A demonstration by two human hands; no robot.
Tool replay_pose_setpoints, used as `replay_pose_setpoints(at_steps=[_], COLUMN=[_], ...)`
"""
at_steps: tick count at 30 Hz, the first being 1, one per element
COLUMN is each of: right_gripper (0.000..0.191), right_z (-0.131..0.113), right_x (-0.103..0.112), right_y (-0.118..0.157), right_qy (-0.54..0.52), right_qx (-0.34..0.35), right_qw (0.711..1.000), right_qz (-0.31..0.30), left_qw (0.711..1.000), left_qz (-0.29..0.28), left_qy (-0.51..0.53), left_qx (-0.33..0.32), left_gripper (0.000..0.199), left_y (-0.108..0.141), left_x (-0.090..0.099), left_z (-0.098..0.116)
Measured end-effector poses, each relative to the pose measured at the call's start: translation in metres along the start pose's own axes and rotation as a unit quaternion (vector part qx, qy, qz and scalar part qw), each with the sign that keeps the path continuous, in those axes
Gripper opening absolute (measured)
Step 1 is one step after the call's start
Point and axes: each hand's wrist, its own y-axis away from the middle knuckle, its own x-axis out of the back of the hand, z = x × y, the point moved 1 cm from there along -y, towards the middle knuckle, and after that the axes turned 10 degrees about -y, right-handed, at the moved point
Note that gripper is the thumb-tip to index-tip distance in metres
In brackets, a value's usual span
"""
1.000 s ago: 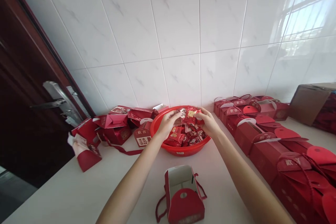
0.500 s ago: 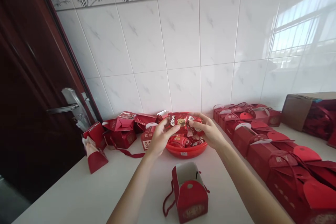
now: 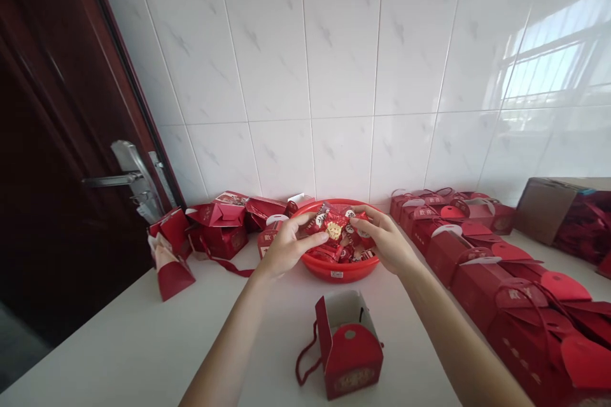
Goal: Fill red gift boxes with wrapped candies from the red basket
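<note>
My left hand [image 3: 289, 247] has its thumb pressed on shiny red wrapped candies [image 3: 334, 229] with a gold figure and white round marks. From the other side, my right hand [image 3: 387, 243] pinches the right end of the bunch, thumb and fingers curled. Both hands are over a round red plastic basket [image 3: 341, 275], where more wrapped candies [image 3: 346, 254] lie. How many pieces each hand grips is hidden by fingers and overlapping wrappers. Nearer to me, between my forearms, stands a small red gift box [image 3: 354, 359] with its top open and a cord handle hanging at its left.
Along the right runs a row of closed red gift boxes [image 3: 482, 280]. Behind them is a cardboard carton [image 3: 544, 213]. Several red boxes [image 3: 219, 229] and a folded one [image 3: 174, 276] sit at the left, near a dark door [image 3: 52, 140]. A tiled wall [image 3: 338, 57] stands behind.
Both hands have lowered the candies slightly toward the basket, and the held pieces now spread apart more. The view has shifted a little; the open gift box stays in place.
</note>
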Motion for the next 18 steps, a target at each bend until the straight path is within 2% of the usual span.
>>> replay_pose_setpoints(at_steps=[6,11,18], right_gripper=[0.043,0.048,0.035], right_z=[0.002,0.002,-0.008], right_x=[0.006,0.005,0.011], right_y=[-0.001,0.000,0.007], right_qy=[0.036,0.076,0.133], right_qx=[0.009,0.000,0.036], right_qw=[0.999,0.996,0.988], right_qz=[-0.026,-0.044,-0.074], left_qw=[0.999,0.997,0.991], left_qz=[-0.034,-0.064,-0.098], left_qy=[-0.015,-0.043,-0.092], left_qx=[-0.030,-0.022,-0.002], left_gripper=[0.044,0.039,0.033], left_y=[0.000,0.001,0.009], left_x=[-0.001,-0.005,-0.006], left_z=[-0.002,0.001,0.009])
